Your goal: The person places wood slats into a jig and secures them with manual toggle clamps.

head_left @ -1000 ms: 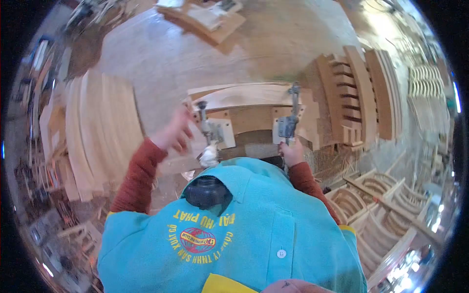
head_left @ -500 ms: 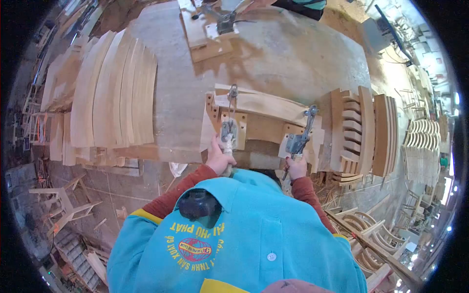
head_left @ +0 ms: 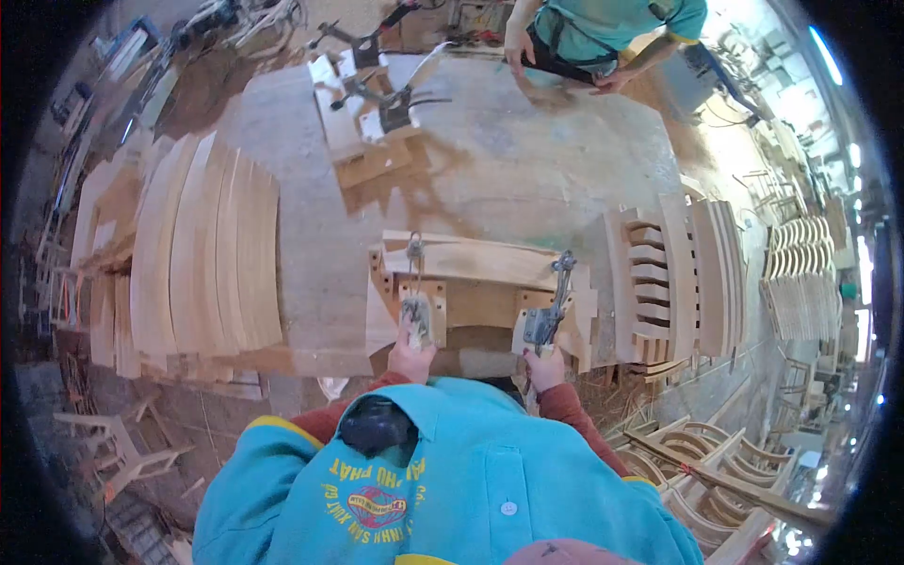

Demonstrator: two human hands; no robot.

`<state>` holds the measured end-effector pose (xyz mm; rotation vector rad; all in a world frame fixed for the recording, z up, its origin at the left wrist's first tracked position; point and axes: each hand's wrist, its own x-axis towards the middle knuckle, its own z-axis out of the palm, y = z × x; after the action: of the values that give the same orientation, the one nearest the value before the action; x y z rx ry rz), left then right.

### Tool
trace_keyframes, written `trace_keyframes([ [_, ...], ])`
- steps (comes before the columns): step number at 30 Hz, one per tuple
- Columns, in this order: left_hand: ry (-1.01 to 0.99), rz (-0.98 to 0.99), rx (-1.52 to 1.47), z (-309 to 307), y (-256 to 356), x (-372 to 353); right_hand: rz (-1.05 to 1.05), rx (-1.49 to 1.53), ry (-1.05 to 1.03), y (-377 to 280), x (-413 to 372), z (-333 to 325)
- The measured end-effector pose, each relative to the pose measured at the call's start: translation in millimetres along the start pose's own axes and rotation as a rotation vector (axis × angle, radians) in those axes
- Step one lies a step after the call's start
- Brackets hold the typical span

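Observation:
Directly in front of me on the table lies a wooden jig with two metal toggle clamps. A curved pale wood piece rests along its far side, beneath the clamp tips. My left hand is closed round the handle of the left toggle clamp. On the other side, my right hand grips the handle of the right toggle clamp. Both clamp arms point away from me and reach over the wood piece. Palms and part of the handles are hidden by my fingers.
Curved boards are stacked on the table's left. Slatted wooden parts stand at the right. A second jig with clamps sits farther back. Across the table stands a co-worker. Curved frames lie at lower right.
The view has tilted upward, so the jig appears lower and more of the co-worker shows. Both hands stay on the clamp handles, with little visible shift relative to the jig.

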<state>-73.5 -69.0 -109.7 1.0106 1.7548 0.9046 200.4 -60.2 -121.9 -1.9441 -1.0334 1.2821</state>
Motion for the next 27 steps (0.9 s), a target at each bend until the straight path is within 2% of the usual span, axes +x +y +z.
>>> trace_keyframes([
  [2, -0.026, 0.036, -0.038, 2.3, -18.4, 5.0, -0.129, -0.092, 0.016, 20.1, 10.1, -4.2],
  [4, -0.128, 0.010, -0.107, 4.6, -5.7, 12.8, -0.213, -0.270, 0.045, 2.8, 24.5, -7.2],
  [6, -0.238, -0.090, -0.250, 12.0, 10.8, 18.9, -0.047, -0.181, 0.024, -15.6, 54.0, -14.8],
  [8, -0.145, 0.085, -0.222, 38.7, -16.9, 38.9, -0.082, -0.231, 0.059, -24.7, 97.5, -22.7],
  [10, -0.182, -0.022, -0.338, 52.8, 6.1, 43.9, -0.190, -0.374, 0.116, -35.9, 140.8, -31.2],
  [12, -0.319, 0.100, -0.029, 62.5, 1.9, 55.7, -0.357, -0.572, 0.199, -61.0, 172.2, -42.9],
  [13, -0.398, 0.214, 0.170, 66.5, 12.7, 59.7, -0.449, -0.642, 0.241, -82.9, 178.5, -47.1],
  [15, -0.649, 0.120, 0.432, 63.4, 58.6, 67.3, -0.373, -0.728, 0.204, -126.3, 185.2, -55.3],
  [16, -0.831, -0.080, 0.475, 56.4, 89.3, 75.4, -0.403, -0.789, 0.199, -140.3, 189.1, -57.9],
  [17, -1.072, -0.043, 0.663, 49.0, 101.7, 95.3, -0.427, -0.850, 0.201, -147.4, 192.6, -59.2],
  [19, -1.318, 0.100, 0.754, 17.9, 173.0, 115.3, -0.413, -0.902, 0.153, -151.5, 202.8, -62.3],
  [22, -0.928, 0.307, 0.522, -5.4, 233.3, 200.0, -0.347, -0.870, 0.117, -154.7, 200.0, -59.9],
  [23, -0.584, 0.424, 0.429, -2.6, 229.5, 257.6, -0.324, -0.845, 0.113, -158.2, 196.0, -59.9],
  [24, -0.280, 0.575, 0.382, -15.6, 271.3, 257.5, -0.304, -0.823, 0.115, -162.5, 193.2, -61.4],
  [25, 0.015, 0.633, 0.232, -12.3, 258.5, 319.1, -0.496, -0.770, 0.277, -160.6, 188.8, -62.0],
  [26, 0.359, 0.835, 0.551, -15.5, 243.4, 385.4, -0.688, -0.711, 0.443, -151.9, 180.6, -59.3],
  [27, 0.379, 0.764, 0.653, -22.3, 255.0, 398.8, -0.883, -0.645, 0.612, -144.8, 172.5, -56.5],
])
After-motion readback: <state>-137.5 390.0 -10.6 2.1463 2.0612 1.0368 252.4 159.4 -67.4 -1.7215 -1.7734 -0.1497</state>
